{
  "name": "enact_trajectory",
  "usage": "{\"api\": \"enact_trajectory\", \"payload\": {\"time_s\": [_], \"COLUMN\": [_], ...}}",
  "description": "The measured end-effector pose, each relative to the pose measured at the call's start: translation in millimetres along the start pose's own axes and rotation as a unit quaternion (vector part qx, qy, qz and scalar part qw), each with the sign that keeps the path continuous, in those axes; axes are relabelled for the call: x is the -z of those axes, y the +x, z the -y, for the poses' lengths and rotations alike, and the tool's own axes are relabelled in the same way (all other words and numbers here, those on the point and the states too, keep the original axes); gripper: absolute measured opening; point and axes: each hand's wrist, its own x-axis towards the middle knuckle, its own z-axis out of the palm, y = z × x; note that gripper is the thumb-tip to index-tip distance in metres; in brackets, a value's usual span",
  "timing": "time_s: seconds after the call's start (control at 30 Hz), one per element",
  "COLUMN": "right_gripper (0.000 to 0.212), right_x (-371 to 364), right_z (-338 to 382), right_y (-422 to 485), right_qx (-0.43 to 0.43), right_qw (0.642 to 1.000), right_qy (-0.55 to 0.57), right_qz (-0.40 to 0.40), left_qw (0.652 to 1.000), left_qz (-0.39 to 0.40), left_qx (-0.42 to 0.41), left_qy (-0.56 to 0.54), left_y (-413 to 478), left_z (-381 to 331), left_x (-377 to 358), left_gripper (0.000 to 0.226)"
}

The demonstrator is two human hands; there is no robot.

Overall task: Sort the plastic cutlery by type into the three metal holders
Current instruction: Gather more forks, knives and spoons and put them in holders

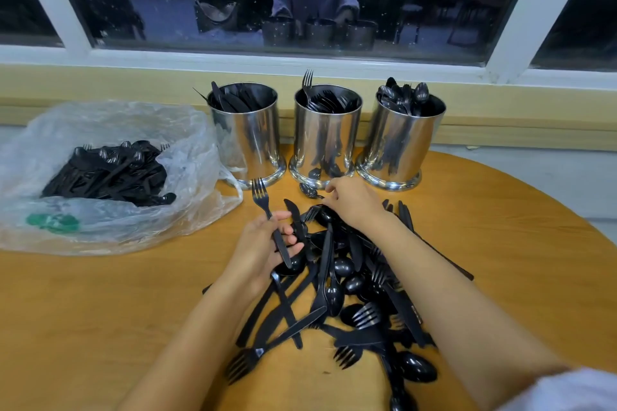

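View: head camera, single frame.
Left hand (263, 250): palm up at the 10 o'clock edge of the pile (350, 294). Thumb and fingers are curled round the handle of one fork (267, 210), tines toward 12 o'clock.
Right hand (354, 202): forearm lies across the pile, knuckles up, fingers bent down at its 12 o'clock edge beside a lone spoon (309, 191). Grasp cannot be told.
Holders: row at 12 o'clock on the tabletop (100, 310): knife holder (248, 137), fork holder (325, 137), spoon holder (400, 140).
Bag (117, 130): 10 o'clock, more cutlery inside.
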Motion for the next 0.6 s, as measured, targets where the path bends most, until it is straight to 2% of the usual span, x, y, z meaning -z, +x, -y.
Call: {"api": "enact_trajectory", "payload": {"time_s": [0.1,0.2,0.27,0.4,0.47,0.6], "right_gripper": [0.023,0.01,0.004,0.01,0.012,0.005], "right_x": [-8,-13,-10,10,22,40], "right_z": [9,11,12,16,20,25], "right_y": [15,25,26,15,1,-51], "right_qx": [-0.026,-0.057,-0.066,-0.031,-0.008,0.003], "right_qw": [0.997,0.996,0.998,0.984,0.966,0.921], "right_qy": [-0.07,-0.055,-0.001,0.158,0.252,0.389], "right_qz": [0.028,0.034,0.016,-0.071,-0.054,0.032], "left_qw": [1.0,0.999,0.999,0.998,0.999,0.999], "left_qz": [0.011,0.019,0.02,0.031,0.037,0.037], "left_qx": [0.0,-0.008,-0.008,-0.012,-0.013,-0.024], "left_qy": [0.004,0.031,0.034,0.045,0.037,-0.007], "left_y": [-1,-2,-2,-5,-8,-23], "left_z": [1,1,1,0,0,-2], "left_x": [4,8,11,14,13,9], "left_gripper": [0.023,0.024,0.02,0.021,0.025,0.025]}}
